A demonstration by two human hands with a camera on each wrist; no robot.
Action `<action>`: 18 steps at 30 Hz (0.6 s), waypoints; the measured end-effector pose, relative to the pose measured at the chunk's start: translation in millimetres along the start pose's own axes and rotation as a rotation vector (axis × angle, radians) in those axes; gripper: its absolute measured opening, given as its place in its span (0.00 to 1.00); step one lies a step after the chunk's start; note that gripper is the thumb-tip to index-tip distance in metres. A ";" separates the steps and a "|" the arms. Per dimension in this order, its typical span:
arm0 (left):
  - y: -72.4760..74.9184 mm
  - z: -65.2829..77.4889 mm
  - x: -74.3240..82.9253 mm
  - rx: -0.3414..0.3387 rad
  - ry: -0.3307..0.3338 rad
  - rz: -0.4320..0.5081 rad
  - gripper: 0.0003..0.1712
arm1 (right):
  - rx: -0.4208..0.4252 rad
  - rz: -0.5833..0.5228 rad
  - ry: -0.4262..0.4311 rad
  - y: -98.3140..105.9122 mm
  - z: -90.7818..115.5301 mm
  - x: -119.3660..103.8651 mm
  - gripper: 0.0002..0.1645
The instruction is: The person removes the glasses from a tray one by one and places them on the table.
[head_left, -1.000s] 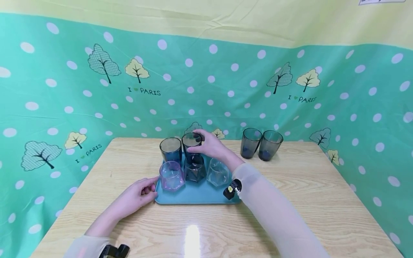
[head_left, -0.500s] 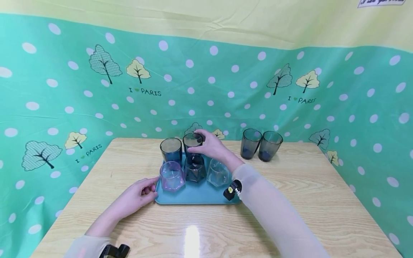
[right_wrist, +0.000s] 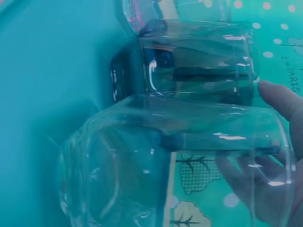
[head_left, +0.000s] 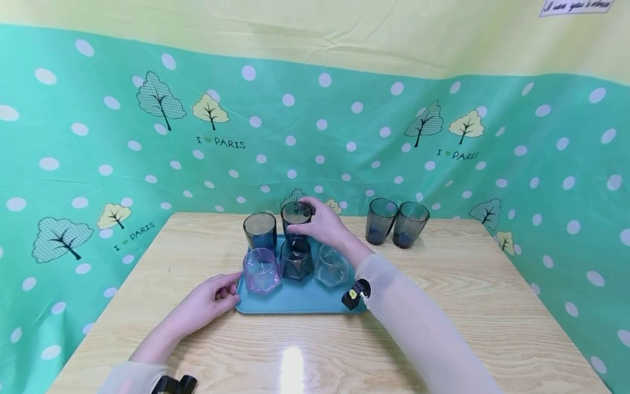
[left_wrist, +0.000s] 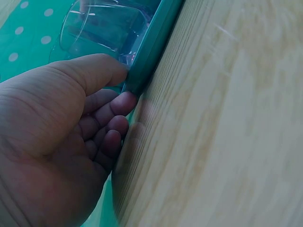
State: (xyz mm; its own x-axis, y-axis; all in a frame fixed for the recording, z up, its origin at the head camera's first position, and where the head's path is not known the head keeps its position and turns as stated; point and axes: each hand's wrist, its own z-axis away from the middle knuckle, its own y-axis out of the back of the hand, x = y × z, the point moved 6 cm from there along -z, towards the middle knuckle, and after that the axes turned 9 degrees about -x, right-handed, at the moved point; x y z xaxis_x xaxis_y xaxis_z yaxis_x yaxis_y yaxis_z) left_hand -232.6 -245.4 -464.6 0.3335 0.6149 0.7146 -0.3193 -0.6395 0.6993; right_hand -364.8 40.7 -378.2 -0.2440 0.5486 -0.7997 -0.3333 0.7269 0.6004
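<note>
My right hand holds a tall dark glass near its rim, with the thumb in front and the fingers behind. That glass stands at the back of a blue tray, its lower part hidden behind a short dark faceted glass. Left of it is another tall dark glass. A pinkish faceted glass and a clear one flank the short dark glass. At the tray's left edge, my left hand pinches the rim; its thumb lies on top in the left wrist view.
Two more tall dark glasses, one close beside the other, stand upright on the wooden table right of the tray. A green dotted cloth hangs behind the table.
My right hand and the tall glass it holds have shifted slightly right, and a small gap now shows beside the other tall glass. The left hand stays at the tray.
</note>
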 end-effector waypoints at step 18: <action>0.5 -0.3 -1.3 -0.010 0.009 0.015 0.36 | 0.112 -0.091 0.046 39.0 22.9 -14.2 0.51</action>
State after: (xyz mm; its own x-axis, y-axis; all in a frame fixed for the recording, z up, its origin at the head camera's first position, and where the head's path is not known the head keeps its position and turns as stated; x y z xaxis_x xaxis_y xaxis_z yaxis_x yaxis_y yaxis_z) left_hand -233.4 -246.4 -465.2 0.3208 0.6096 0.7249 -0.3328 -0.6440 0.6888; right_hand -353.5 70.7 -343.3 -0.2601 0.4608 -0.8485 -0.2531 0.8155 0.5205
